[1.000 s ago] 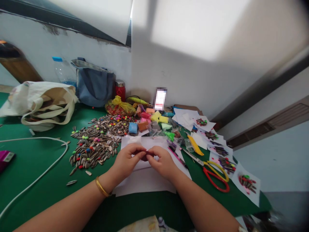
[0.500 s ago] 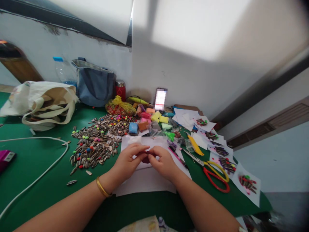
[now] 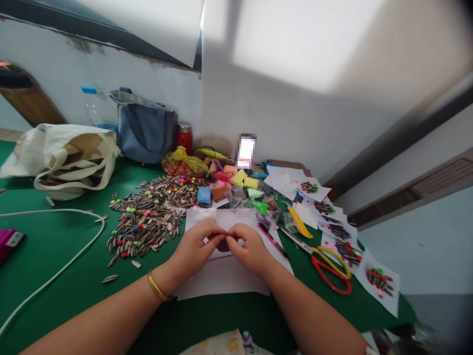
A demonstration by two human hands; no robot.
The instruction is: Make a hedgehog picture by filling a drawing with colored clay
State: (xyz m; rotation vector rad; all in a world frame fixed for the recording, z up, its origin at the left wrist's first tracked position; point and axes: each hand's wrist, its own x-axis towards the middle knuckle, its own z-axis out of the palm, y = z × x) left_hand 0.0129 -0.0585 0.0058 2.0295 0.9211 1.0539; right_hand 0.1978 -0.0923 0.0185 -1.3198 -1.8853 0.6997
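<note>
My left hand (image 3: 195, 249) and my right hand (image 3: 249, 251) meet fingertip to fingertip, both curled nearly closed, thumbs and forefingers pinching one dark red piece (image 3: 223, 246) between them. One gold bracelet (image 3: 157, 286) circles my left wrist. Beneath both hands lies white paper (image 3: 229, 281); how many sheets, I can't tell. Near my right hand lies a pink pen (image 3: 272, 240). Beside my left hand spreads a heap of striped seeds (image 3: 144, 222), too many to count, dotted with coloured bits. Just beyond my fingers sit one blue block (image 3: 204, 195), one brown block (image 3: 219, 193) and two yellow ones (image 3: 251, 182). Right of my right hand rest one pair of scissors (image 3: 331, 270) and one yellow tool (image 3: 299, 223); past them, five decorated sheets (image 3: 392, 284) run in a row. Farthest ahead of my hands are one lit phone (image 3: 246, 150), one red flask (image 3: 184, 138) and one blue bag (image 3: 148, 129).

Half a second ago my left forefinger was raised higher; now it sits lower, against the piece. The scissors, seeds and sheets lie as they did.
</note>
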